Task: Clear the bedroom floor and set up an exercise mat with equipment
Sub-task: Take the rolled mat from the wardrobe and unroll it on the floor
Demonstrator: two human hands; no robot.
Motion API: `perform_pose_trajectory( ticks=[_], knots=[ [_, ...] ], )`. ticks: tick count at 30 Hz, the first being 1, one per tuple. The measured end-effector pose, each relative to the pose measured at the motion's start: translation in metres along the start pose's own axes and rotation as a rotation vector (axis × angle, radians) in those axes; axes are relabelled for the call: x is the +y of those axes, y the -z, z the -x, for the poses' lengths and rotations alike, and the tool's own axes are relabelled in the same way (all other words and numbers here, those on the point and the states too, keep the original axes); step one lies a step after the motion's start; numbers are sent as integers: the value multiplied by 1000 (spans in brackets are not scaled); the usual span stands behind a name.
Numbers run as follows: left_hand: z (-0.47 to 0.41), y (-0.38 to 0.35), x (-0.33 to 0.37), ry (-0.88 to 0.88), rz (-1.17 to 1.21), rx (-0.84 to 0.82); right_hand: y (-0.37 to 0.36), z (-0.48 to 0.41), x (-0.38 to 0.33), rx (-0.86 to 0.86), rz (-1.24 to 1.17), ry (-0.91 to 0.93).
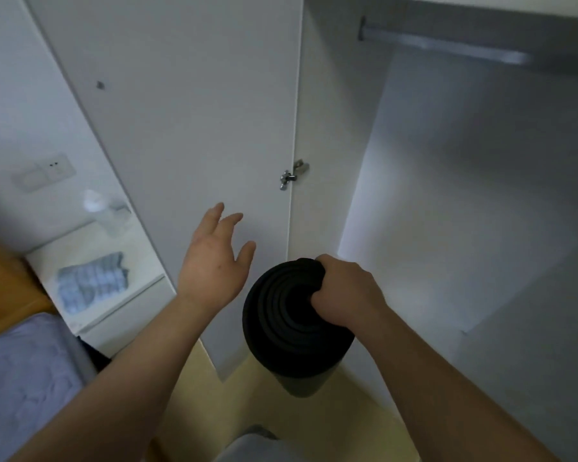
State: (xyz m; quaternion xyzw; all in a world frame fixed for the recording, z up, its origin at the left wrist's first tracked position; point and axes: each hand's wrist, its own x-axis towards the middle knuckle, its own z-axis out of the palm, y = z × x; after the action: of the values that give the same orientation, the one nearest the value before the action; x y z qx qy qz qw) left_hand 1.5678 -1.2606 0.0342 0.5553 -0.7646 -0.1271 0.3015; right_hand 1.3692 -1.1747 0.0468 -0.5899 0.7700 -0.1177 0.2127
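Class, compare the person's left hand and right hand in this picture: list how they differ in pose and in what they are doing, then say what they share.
The left hand is open with fingers spread; the right hand is closed in a grip. The left hand holds nothing and hovers before the white wardrobe door; the right hand clutches the top edge of the upright rolled black mat. The left hand reaches further forward than the right. Both are bare, seen from the back.

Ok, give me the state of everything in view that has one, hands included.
Rolled exercise mat: rolled up, upright, held at its top end.
Right hand: grip closed on the mat's top edge.
Left hand: open, empty, fingers spread near the door.
Wardrobe door: swung open.
Wardrobe rail: bare.
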Motion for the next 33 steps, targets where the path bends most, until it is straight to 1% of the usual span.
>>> perform_pose_trajectory(
  ticks=[4, 7, 11, 14, 17, 20, 22, 24, 26, 29, 33],
  knots=[
    [-9, 12, -17, 209, -43, 151, -4, -6, -20, 8, 12, 16],
    [-18, 17, -28, 376, -12, 187, -5, -8, -30, -13, 12, 12],
    [-36, 19, -52, 390, 102, 142, -8, -10, -39, -19, -18, -13],
    [-41, 18, -58, 418, 106, 145, -10, -10, -40, -8, -49, -24],
    [-33, 22, -56, 390, 45, 143, -10, -11, -38, -1, -59, -23],
    [-18, 29, -55, 297, 29, 153, -11, -9, -33, -1, -94, -40],
    [-5, 35, -58, 250, 59, 199, -14, -6, -27, -6, -117, -61],
    [4, 45, -60, 265, 133, 258, -17, -3, -21, -15, -115, -74],
    [7, 55, -54, 298, 194, 270, -18, 0, -15, -24, -106, -81],
    [8, 66, -36, 252, 180, 201, -13, 4, -3, -45, -93, -88],
    [8, 66, -12, 88, 84, 17, -7, 15, 17, -77, -97, -136]
  ],
)
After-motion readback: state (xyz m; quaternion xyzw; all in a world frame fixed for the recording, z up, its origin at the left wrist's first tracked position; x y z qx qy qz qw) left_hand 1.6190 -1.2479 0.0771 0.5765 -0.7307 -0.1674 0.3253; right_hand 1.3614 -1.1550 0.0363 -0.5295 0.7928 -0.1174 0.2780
